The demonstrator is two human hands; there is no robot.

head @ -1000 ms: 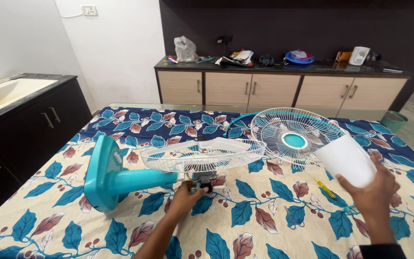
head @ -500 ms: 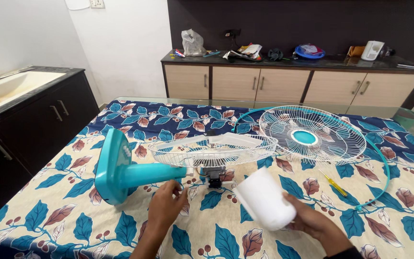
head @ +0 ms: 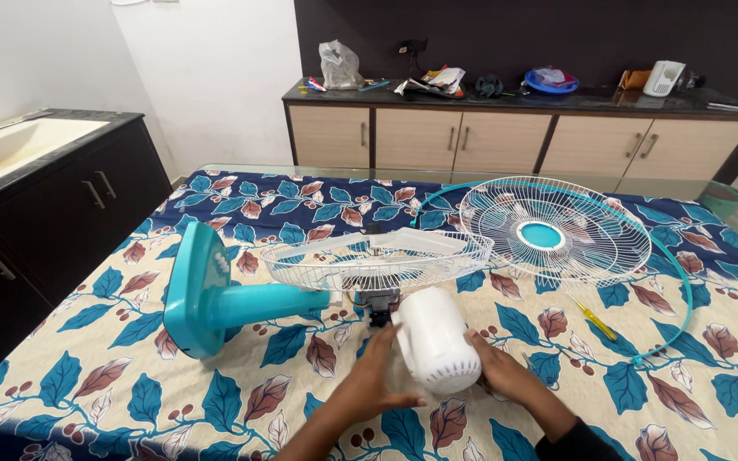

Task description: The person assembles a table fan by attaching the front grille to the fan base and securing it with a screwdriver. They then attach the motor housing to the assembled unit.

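Nearest us, our left hand point(head: 377, 376) and right hand point(head: 499, 374) cup a white motor cover point(head: 436, 340) from either side, fingers curled against it, just above the leaf-patterned cloth of the counter point(head: 87, 376). The cover is a rounded plastic shell with slotted vents on its near end. Just beyond it lies the teal fan stand point(head: 215, 300) with a white rear guard point(head: 377, 260). Farther right, the front grille point(head: 555, 230) lies flat beside a yellow screwdriver point(head: 593, 320). On the far cabinet, a blue bowl point(head: 550, 83) holds items we cannot identify.
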